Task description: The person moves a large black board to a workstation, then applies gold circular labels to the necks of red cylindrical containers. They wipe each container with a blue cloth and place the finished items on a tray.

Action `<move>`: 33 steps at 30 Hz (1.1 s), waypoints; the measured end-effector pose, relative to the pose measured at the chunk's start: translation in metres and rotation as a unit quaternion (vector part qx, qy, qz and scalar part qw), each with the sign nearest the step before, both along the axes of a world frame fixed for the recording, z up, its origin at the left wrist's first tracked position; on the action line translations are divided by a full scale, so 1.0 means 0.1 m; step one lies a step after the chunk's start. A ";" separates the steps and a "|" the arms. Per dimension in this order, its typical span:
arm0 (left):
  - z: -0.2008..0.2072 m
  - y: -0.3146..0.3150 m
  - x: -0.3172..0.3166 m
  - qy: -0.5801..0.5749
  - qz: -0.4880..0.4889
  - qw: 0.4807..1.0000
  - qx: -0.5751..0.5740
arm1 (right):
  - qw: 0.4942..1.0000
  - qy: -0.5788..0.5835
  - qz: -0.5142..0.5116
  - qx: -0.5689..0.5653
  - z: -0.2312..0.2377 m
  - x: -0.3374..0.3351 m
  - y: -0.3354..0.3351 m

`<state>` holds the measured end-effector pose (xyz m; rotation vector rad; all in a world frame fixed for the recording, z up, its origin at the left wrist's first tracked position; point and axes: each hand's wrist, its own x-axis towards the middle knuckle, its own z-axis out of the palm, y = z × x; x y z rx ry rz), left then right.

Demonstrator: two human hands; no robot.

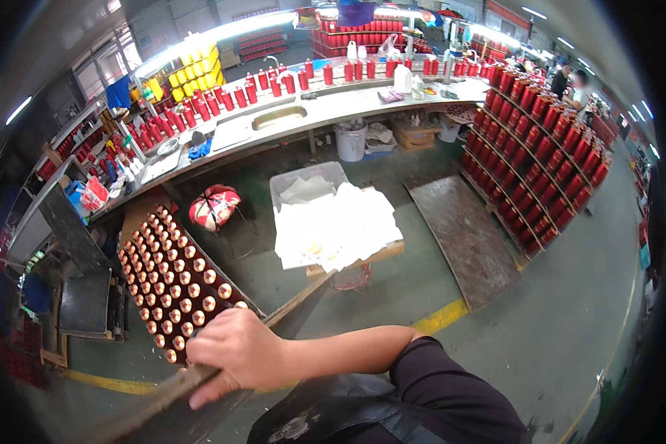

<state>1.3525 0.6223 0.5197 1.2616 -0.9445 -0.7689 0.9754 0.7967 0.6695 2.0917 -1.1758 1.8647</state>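
My right hand (240,351) is closed round the upper edge of a dark wooden board (303,302). The board is tilted on edge and runs from the lower left toward the middle. My right forearm reaches across from the right. My left hand is not in view. Just beyond the hand, on the left, stand rows of dark red cylinders (172,277) with shiny, copper-coloured round tops. Part of that group is hidden behind the hand and board.
White sheets (340,226) lie over a grey plastic bin (274,185) ahead. A patterned stool (214,207) stands left of it. Another board (462,240) lies on the floor before a tall stack of red cylinders (536,148). A long workbench (333,111) crosses behind.
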 end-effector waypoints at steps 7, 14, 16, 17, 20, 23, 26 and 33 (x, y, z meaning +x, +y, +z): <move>0.79 -0.27 0.08 -0.053 0.149 0.984 -0.087 | 0.977 -0.179 -0.012 0.117 -0.37 -1.09 -1.13; 1.28 -0.33 1.07 -0.103 0.263 0.949 -0.139 | 0.863 -0.383 0.123 0.306 -1.03 -0.89 -2.08; 1.41 -0.33 1.33 -0.114 0.284 0.941 -0.147 | 0.874 -0.414 0.117 0.224 -1.10 -0.79 -2.24; 1.46 -0.32 1.44 -0.118 0.290 0.937 -0.152 | 0.867 -0.415 0.130 0.244 -1.11 -0.76 -2.29; 1.56 -0.36 1.70 -0.136 0.311 0.929 -0.149 | 0.856 -0.402 0.140 0.293 -1.08 -0.63 -2.50; 1.57 -0.37 1.91 -0.143 0.331 0.922 -0.143 | 0.836 -0.385 0.165 0.353 -1.04 -0.48 -2.72; 1.57 -0.29 2.14 -0.177 0.348 0.910 -0.139 | 0.821 -0.389 0.202 0.367 -1.03 -0.31 -2.93; 2.00 -0.04 2.10 -0.325 0.395 0.843 -0.166 | 0.714 -0.414 0.331 0.458 -1.19 -0.08 -3.53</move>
